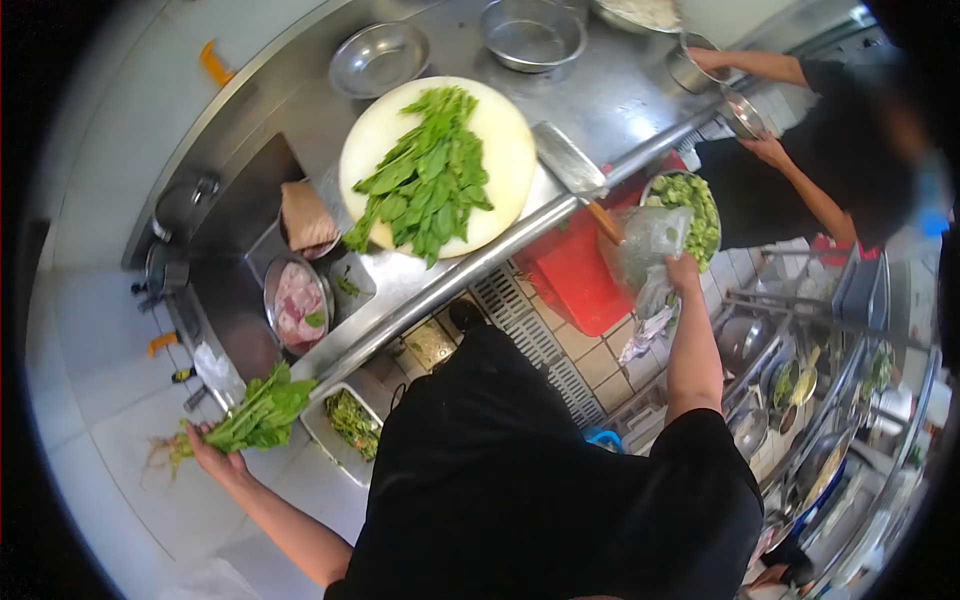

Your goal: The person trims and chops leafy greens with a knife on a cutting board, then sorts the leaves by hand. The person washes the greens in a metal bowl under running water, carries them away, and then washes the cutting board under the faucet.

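At the lower left, my left hand (215, 455) is closed around the root end of a bunch of leafy greens (262, 412), its thin roots hanging out past the fingers. Off to the right, my right hand (683, 272) grips a clear plastic bag (640, 243), which hangs in front of a bowl of chopped green vegetables (697, 205). More leafy greens (430, 180) lie in a pile on the round white cutting board (515, 140). Beside the board, a cleaver (568, 158) rests on the counter with its wooden handle sticking out over the edge.
The sink (240, 215) at left has a metal bowl of raw meat (298, 300) and a skin-on slab of meat (308, 215). Below stands a white bin of green scraps (350, 425). A red container (580, 270) sits under the counter edge. A co-worker (800, 160) holds metal pots at right, near shelves (800, 400).
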A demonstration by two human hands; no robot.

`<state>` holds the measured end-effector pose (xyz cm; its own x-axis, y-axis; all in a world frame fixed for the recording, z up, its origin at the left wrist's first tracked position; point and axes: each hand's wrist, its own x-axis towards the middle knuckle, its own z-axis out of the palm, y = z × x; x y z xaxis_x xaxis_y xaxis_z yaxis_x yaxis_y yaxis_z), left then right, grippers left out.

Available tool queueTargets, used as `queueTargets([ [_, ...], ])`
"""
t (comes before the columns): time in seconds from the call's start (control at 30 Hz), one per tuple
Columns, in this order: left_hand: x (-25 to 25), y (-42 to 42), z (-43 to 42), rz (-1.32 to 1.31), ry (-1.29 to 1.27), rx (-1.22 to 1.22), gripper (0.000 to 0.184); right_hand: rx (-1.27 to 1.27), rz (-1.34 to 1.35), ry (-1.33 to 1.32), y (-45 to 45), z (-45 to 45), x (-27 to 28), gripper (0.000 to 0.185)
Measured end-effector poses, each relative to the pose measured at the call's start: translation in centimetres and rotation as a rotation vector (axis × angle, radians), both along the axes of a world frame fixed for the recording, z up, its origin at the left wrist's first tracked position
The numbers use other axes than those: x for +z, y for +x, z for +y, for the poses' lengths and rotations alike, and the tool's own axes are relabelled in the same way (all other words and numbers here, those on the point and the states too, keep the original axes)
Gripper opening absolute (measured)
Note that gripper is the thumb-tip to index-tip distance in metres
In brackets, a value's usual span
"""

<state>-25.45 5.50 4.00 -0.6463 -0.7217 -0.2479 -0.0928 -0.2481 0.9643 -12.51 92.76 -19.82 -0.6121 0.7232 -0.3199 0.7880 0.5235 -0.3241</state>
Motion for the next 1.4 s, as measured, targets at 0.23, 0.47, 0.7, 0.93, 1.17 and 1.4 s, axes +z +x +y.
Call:
queueTargets([
  [0.23,0.2,2.5,0.3,-0.103,-0.175,0.069,0.019,0.227,0.553,0.094,-11.2,-10.0,10.2,0.047],
  [0.47,-2.3,6.9,0.5,-0.28,-0.425,-0.044,0.016,0.542,0.004,0.164,-19.1,-15.5,5.9,0.056],
  [0.7,-2.7,11.2,1.1,-0.588,-0.642,-0.143,0.025,0.494,-0.116,0.239,-22.6,-11.3,3.9,0.069],
  [0.93,-1.9,13.8,1.8,-0.836,-0.97,-0.122,0.035,0.551,0.492,0.211,-21.6,-15.4,13.6,0.045],
  [1.17,-1.7,14.3,1.1,-0.95,-0.844,-0.199,0.032,0.961,0.36,-0.363,-16.4,-39.0,23.0,0.02],
  [1.4,-3.3,15.7,-0.8,-1.042,-0.68,-0.361,0.033,1.811,0.608,-0.609,-8.6,-62.5,21.7,0.014],
])
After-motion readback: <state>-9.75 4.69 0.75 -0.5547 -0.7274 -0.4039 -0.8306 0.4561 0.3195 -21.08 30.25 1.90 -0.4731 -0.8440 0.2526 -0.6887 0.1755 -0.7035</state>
